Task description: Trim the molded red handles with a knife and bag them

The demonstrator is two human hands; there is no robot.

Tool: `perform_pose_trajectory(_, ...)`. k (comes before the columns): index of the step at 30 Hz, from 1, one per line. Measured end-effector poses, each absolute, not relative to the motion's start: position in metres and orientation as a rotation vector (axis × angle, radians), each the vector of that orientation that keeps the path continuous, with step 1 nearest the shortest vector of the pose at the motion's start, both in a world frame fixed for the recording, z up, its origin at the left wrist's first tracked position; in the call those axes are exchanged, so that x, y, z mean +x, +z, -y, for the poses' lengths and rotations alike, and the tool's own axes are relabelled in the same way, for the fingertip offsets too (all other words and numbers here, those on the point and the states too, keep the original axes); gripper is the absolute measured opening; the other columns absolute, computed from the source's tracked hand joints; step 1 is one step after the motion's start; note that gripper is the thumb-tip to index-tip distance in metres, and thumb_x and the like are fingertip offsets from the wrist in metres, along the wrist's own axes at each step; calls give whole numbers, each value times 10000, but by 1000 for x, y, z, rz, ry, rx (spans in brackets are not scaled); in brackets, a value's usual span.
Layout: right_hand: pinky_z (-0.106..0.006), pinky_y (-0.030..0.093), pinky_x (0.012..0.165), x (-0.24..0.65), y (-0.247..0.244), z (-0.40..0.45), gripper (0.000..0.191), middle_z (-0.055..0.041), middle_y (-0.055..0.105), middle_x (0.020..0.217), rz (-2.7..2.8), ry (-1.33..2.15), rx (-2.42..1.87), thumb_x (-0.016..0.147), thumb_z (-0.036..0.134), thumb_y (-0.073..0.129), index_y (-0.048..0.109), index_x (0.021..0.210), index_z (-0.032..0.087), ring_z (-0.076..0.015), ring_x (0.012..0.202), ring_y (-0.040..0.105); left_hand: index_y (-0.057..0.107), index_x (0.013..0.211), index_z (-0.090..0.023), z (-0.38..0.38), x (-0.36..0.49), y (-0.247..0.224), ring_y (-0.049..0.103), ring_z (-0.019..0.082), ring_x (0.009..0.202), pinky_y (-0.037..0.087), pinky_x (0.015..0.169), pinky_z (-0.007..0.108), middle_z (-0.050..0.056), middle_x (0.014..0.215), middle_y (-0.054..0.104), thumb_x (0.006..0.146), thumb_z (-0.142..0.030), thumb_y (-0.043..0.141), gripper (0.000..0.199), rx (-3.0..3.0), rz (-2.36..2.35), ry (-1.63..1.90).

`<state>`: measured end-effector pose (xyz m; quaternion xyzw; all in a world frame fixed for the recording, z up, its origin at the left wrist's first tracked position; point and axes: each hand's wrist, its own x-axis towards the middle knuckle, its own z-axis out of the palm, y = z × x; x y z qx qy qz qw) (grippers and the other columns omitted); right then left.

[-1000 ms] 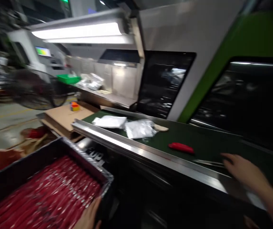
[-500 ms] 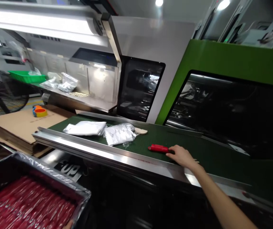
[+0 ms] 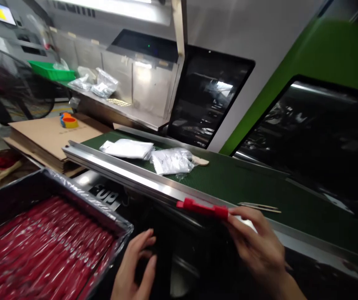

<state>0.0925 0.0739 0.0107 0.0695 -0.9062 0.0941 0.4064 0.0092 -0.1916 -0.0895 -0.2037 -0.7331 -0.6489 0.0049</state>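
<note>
My right hand (image 3: 256, 241) is closed on one end of a long red plastic part (image 3: 204, 207), held up in front of the conveyor's metal edge. Something white shows between the fingers, too covered to name. My left hand (image 3: 136, 266) is empty, its fingers apart and curved, beside the corner of a plastic-lined box (image 3: 116, 221). Many similar red parts (image 3: 50, 246) lie in rows inside that box, under clear film. Behind the right hand, thin sticks (image 3: 260, 206) rest on the green conveyor belt (image 3: 229, 179).
White plastic bags (image 3: 172, 160) and a beige flat piece (image 3: 200, 161) lie on the belt. Tape rolls (image 3: 68, 121) sit on stacked cardboard (image 3: 47, 137) at the left. A metal shelf (image 3: 147, 118) and a green-and-grey machine (image 3: 266, 96) stand behind the belt.
My right hand has lifted the red plastic part off the belt and brought it nearer. My left hand has come up into view beside the box. The camera view has shifted.
</note>
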Motion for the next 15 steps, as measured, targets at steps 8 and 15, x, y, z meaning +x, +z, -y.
perform_pose_trajectory(8,-315,513,814,102,19,-21,446,-106,561,1116,2387,342,331,793,-72,596,615,1183,144,-187,1047,562,615,1185,-360,190,5,-34,638,106,1011,489,919,171,-43,1147,648,930,-293,577,266,-569,2236,-2284)
perform_pose_trajectory(15,-197,514,686,107,10,-7,110,-34,610,974,2447,994,-145,867,198,636,653,967,240,-130,857,627,604,1183,-361,205,8,-33,647,105,903,504,822,206,-37,1096,612,935,-274,561,266,-630,2329,-2348)
